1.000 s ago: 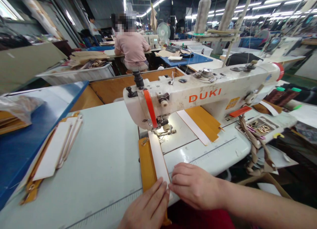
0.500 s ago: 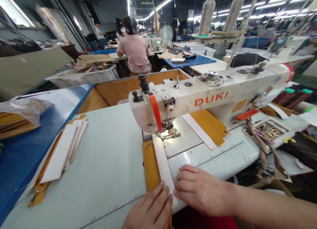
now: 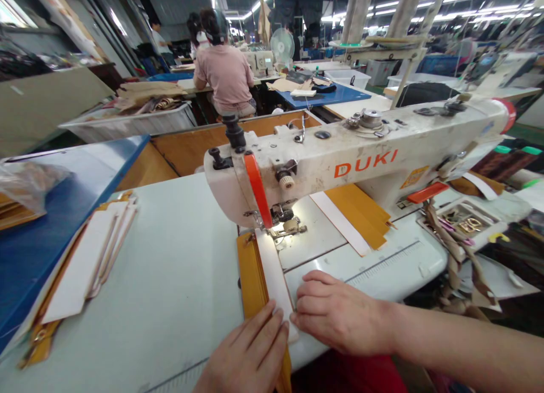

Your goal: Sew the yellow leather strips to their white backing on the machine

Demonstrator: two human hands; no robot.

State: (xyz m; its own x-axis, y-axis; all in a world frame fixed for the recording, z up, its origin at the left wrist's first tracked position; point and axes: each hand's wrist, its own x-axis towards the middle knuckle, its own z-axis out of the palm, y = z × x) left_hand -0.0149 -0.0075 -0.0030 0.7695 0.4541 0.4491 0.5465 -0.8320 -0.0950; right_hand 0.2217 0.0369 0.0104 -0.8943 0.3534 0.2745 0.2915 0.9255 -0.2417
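A narrow white strip [image 3: 274,271] lies lengthwise with its far end beneath the presser foot [image 3: 284,230] of a sewing machine [image 3: 317,155] marked DUKI. Along its left side runs a mustard-coloured zipper piece [image 3: 250,274], a metal pull near its far end. My left hand [image 3: 250,347] rests flat over the near part of both, fingers stretched out. Bent fingers of my right hand [image 3: 334,311] grip the strip's right edge near its close end; the thumb is hidden. More mustard fabric shows beneath my left hand at the table's edge.
Stacked white and mustard pieces [image 3: 87,263] lie left on the table. Mustard panels [image 3: 357,214] sit under the machine arm. A tray of metal fittings [image 3: 470,223] stands right. A blue table [image 3: 80,183] adjoins at left. A person in pink [image 3: 224,76] sits ahead.
The white strip and zipper piece have slid slightly away from me, toward the needle, and both hands have moved along with them. The camera view has shifted a little.
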